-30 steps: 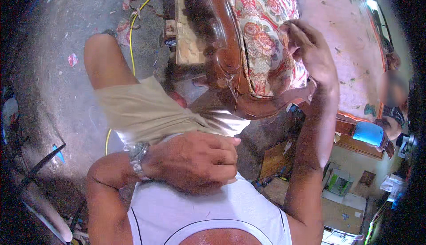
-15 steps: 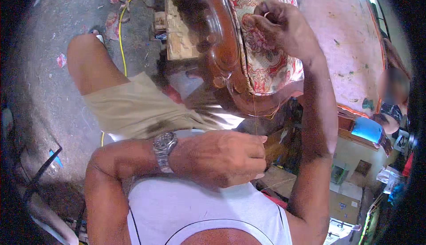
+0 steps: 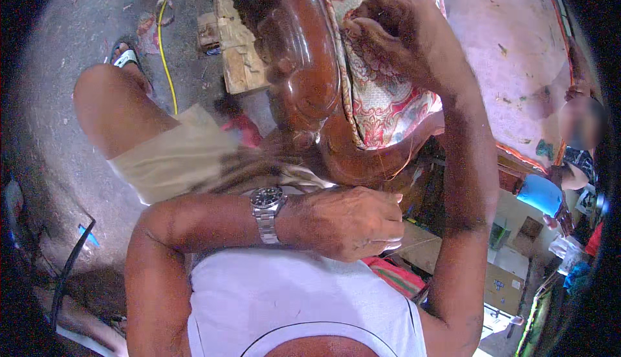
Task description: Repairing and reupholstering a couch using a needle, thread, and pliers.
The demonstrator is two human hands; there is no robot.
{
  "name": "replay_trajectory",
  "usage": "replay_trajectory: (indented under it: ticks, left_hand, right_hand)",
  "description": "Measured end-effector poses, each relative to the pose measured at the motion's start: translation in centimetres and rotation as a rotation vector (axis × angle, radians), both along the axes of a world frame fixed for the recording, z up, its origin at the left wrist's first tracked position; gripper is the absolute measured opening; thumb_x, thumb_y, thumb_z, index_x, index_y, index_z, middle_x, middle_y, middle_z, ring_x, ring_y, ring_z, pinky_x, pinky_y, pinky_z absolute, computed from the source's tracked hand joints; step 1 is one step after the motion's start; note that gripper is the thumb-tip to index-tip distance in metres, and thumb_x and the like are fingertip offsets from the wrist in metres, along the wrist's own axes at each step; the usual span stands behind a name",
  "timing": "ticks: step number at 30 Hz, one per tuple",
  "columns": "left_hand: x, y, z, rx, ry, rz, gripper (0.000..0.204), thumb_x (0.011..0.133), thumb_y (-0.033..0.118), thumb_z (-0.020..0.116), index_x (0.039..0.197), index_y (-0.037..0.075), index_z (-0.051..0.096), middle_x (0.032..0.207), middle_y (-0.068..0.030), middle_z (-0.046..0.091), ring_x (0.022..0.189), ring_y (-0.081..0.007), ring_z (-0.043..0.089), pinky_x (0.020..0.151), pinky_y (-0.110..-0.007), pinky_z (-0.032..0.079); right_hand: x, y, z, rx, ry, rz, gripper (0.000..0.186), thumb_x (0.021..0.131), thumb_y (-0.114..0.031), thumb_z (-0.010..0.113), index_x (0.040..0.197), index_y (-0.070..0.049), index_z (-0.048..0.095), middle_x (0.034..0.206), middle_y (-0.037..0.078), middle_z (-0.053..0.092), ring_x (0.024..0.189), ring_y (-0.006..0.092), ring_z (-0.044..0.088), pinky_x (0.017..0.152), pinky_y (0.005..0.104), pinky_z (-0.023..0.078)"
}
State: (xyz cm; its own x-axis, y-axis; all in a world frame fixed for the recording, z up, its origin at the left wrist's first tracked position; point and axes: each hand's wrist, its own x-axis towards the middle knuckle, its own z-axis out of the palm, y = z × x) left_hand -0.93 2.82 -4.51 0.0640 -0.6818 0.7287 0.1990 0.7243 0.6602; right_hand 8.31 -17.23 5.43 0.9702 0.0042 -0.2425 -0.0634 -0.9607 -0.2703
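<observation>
A piece of seating with a glossy carved brown wooden frame stands before me, its padding covered in red-and-cream floral fabric. My right hand is on the fabric near the edge along the wood, thumb and fingers pinched together. Whatever is between those fingertips is too small or shaded to make out. Across my body, just above my white shirt, lies my left hand, a metal wristwatch on its wrist. Its fingers are curled closed and hide what they hold. An orange-brown thread hangs by the frame's lower corner.
A rough wooden block stands left of the frame. A yellow cord runs over the grey floor by my foot. On the right are a stained pink panel, a cardboard box and another person's hand beside a blue rounded thing.
My right hand has shifted slightly left along the fabric edge. My left hand has moved slightly right and up. The thin thread between the fabric corner and my left hand no longer shows clearly.
</observation>
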Motion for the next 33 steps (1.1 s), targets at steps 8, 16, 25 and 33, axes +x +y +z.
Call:
replay_trajectory:
  ticks: [8, 16, 25, 33]
  left_hand:
    - [-0.2, 0.0, 0.0, 0.033, 0.053, -0.042, 0.019, 0.091, 0.017, 0.067, 0.095, 0.000, 0.061, 0.093, -0.0190, 0.063, 0.099, -0.0401, 0.065, 0.114, -0.055, 0.042]
    - [0.0, 0.0, -0.1, 0.019, 0.001, -0.027, 0.012, 0.095, 0.014, 0.064, 0.092, 0.003, 0.058, 0.096, -0.0135, 0.054, 0.103, -0.0328, 0.062, 0.115, -0.052, 0.042]
    - [-0.3, -0.1, -0.1, -0.005, -0.016, -0.020, 0.013, 0.093, 0.013, 0.065, 0.091, 0.003, 0.058, 0.096, -0.0137, 0.055, 0.103, -0.0331, 0.061, 0.118, -0.053, 0.039]
    - [-0.4, 0.0, 0.0, 0.022, 0.013, 0.025, 0.014, 0.091, 0.013, 0.064, 0.087, 0.002, 0.057, 0.092, -0.0110, 0.052, 0.099, -0.0281, 0.059, 0.118, -0.049, 0.041]
  right_hand:
    - [-0.4, 0.9, 0.0, 0.262, 0.097, -0.289, 0.019, 0.102, -0.018, 0.069, 0.099, 0.000, 0.068, 0.077, -0.001, 0.064, 0.068, 0.0041, 0.055, 0.061, 0.0253, 0.047]
    - [1.5, 3.2, 2.0, 0.014, 0.178, -0.224, 0.020, 0.101, -0.019, 0.069, 0.097, 0.000, 0.065, 0.078, 0.012, 0.068, 0.070, 0.0178, 0.065, 0.064, 0.0355, 0.053]
    - [0.9, 3.1, 2.0, -0.092, 0.119, -0.135, 0.025, 0.099, -0.024, 0.068, 0.092, -0.001, 0.060, 0.074, 0.018, 0.067, 0.065, 0.0337, 0.065, 0.062, 0.0416, 0.052]
    - [1.1, 2.6, 1.9, 0.012, 0.151, -0.149, 0.022, 0.099, -0.022, 0.068, 0.095, -0.001, 0.062, 0.075, 0.017, 0.067, 0.065, 0.0307, 0.064, 0.063, 0.0406, 0.051]
